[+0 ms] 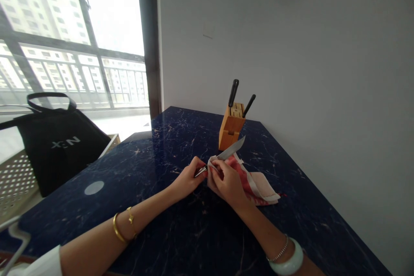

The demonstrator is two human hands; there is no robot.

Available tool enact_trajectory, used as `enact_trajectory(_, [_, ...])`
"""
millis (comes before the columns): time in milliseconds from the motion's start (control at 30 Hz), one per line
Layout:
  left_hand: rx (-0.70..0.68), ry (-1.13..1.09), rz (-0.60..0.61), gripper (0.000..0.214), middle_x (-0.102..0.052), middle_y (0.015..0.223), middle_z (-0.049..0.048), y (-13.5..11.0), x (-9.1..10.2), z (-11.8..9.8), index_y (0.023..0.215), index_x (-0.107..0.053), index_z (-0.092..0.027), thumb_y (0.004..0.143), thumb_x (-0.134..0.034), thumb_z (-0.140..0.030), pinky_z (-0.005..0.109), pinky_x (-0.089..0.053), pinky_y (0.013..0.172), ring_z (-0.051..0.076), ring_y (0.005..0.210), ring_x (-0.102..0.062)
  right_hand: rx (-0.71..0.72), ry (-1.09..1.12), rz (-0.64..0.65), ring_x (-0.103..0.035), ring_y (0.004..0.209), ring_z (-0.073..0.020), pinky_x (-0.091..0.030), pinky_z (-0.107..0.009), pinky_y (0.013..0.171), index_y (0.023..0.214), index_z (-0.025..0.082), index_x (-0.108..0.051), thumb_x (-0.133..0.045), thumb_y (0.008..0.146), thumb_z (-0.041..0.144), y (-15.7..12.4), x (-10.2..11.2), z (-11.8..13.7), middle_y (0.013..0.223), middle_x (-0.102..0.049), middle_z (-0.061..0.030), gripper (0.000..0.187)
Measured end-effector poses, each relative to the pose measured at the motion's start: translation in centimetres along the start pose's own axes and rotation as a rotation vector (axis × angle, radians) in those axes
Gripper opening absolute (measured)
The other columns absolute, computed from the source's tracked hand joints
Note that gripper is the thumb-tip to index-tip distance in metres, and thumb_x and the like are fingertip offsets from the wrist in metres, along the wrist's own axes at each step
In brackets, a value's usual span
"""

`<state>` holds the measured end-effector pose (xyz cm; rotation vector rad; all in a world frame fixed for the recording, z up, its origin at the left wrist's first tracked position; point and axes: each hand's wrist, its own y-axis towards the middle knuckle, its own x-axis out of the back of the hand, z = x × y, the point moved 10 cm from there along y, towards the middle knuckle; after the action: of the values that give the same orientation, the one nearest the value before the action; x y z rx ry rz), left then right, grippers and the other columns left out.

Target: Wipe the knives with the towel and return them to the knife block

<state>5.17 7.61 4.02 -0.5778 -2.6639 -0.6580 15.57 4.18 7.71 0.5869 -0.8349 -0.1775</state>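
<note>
My left hand [190, 175] is closed around the handle of a knife [231, 149], whose bare blade points up and to the right. A red and white cloth [257, 185] is pinched in my right hand [228, 180], folded against the knife where the blade meets the handle. The rest of the cloth drapes to the right and rests on the table. Just beyond the blade stands a wooden knife block [229, 133]. Two black-handled knives stick up from it, one tall knife handle [233, 92] and one leaning handle [249, 105].
The dark blue marbled table [155, 207] runs toward a grey wall [291, 51]. A pale round disc [94, 187] lies on its left part. At the left, a black bag [64, 142] hangs over a perforated chair [14, 177] near the window [80, 47].
</note>
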Motion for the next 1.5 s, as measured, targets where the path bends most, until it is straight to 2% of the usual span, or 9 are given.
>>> enact_trajectory(167, [0.036,-0.021,-0.016,0.016,-0.056,0.073,-0.0019,0.1,0.1,0.9,0.087,-0.043,-0.019,0.082,-0.047,-0.033,0.024,-0.039,0.059,0.013,0.065,-0.051,-0.013,-0.072,-0.006,-0.062,0.075,-0.0176,-0.046,-0.028,0.068,0.090,0.021,-0.059,-0.047,0.080,0.023,0.0,0.1,-0.2,0.082,-0.067,-0.0037,0.017])
enact_trajectory(333, [0.016,-0.014,0.034,0.014,-0.056,0.074,-0.0022,-0.2,-0.4,-0.4,0.088,-0.043,-0.019,0.083,-0.046,-0.032,0.025,-0.040,0.062,0.013,0.066,-0.051,0.012,-0.050,-0.017,-0.061,0.083,-0.0178,-0.045,-0.028,0.074,0.096,0.020,-0.057,-0.043,0.083,0.024,-0.1,0.1,0.2,0.092,-0.066,-0.0051,0.019])
enact_trajectory(433, [0.004,0.009,0.056,0.013,-0.058,0.080,-0.0005,-0.4,-0.7,-1.3,0.090,-0.043,-0.019,0.084,-0.044,-0.031,0.026,-0.041,0.067,0.014,0.072,-0.053,0.035,-0.071,-0.007,-0.061,0.081,-0.0179,-0.044,-0.028,0.073,0.093,0.021,-0.057,-0.044,0.082,0.023,-0.1,-0.1,0.5,0.088,-0.066,-0.0047,0.017])
enact_trajectory(567, [0.010,0.020,0.042,0.013,-0.057,0.078,-0.0006,-0.4,-0.7,-1.0,0.090,-0.043,-0.019,0.084,-0.045,-0.031,0.026,-0.041,0.067,0.014,0.071,-0.053,0.024,-0.109,-0.027,-0.061,0.074,-0.0170,-0.044,-0.027,0.067,0.088,0.021,-0.057,-0.046,0.080,0.023,-0.1,0.1,0.4,0.081,-0.066,-0.0034,0.014])
enact_trajectory(700, [0.016,0.009,-0.004,0.015,-0.055,0.075,-0.0018,-0.2,-0.2,-0.4,0.089,-0.043,-0.020,0.083,-0.046,-0.033,0.025,-0.041,0.063,0.013,0.066,-0.051,0.010,-0.108,-0.030,-0.061,0.072,-0.0168,-0.044,-0.026,0.064,0.087,0.021,-0.058,-0.046,0.080,0.024,-0.1,0.3,0.2,0.079,-0.066,-0.0034,0.014])
enact_trajectory(900, [0.012,0.010,0.029,0.014,-0.056,0.075,-0.0017,0.0,0.0,-0.5,0.089,-0.043,-0.019,0.083,-0.046,-0.032,0.025,-0.040,0.062,0.013,0.068,-0.052,0.061,-0.069,0.011,-0.061,0.082,-0.0178,-0.044,-0.028,0.074,0.095,0.021,-0.056,-0.041,0.084,0.022,0.0,-0.1,0.7,0.089,-0.066,-0.0049,0.019])
enact_trajectory(1133, [-0.004,0.085,-0.019,0.012,-0.055,0.072,-0.0032,0.3,1.0,-0.7,0.086,-0.042,-0.020,0.082,-0.048,-0.030,0.024,-0.039,0.060,0.013,0.065,-0.051,0.065,-0.105,-0.006,-0.061,0.083,-0.0185,-0.044,-0.029,0.076,0.092,0.020,-0.057,-0.044,0.082,0.020,0.0,0.2,0.9,0.088,-0.066,-0.0056,0.017])
enact_trajectory(1300, [-0.018,0.056,0.062,0.010,-0.058,0.079,-0.0012,-0.1,-0.1,-1.4,0.088,-0.043,-0.020,0.082,-0.047,-0.028,0.025,-0.041,0.066,0.014,0.073,-0.055,0.067,-0.097,0.013,-0.061,0.081,-0.0174,-0.043,-0.027,0.075,0.094,0.019,-0.056,-0.042,0.083,0.020,0.0,0.1,0.9,0.089,-0.066,-0.0055,0.018])
enact_trajectory(1500, [0.019,0.081,-0.001,0.013,-0.056,0.072,-0.0029,0.2,0.3,0.2,0.085,-0.042,-0.020,0.081,-0.048,-0.031,0.024,-0.040,0.062,0.013,0.065,-0.052,0.038,-0.134,0.074,-0.061,0.078,-0.0169,-0.043,-0.026,0.073,0.091,0.019,-0.056,-0.044,0.081,0.019,-0.1,-0.7,0.3,0.083,-0.066,-0.0047,0.015])
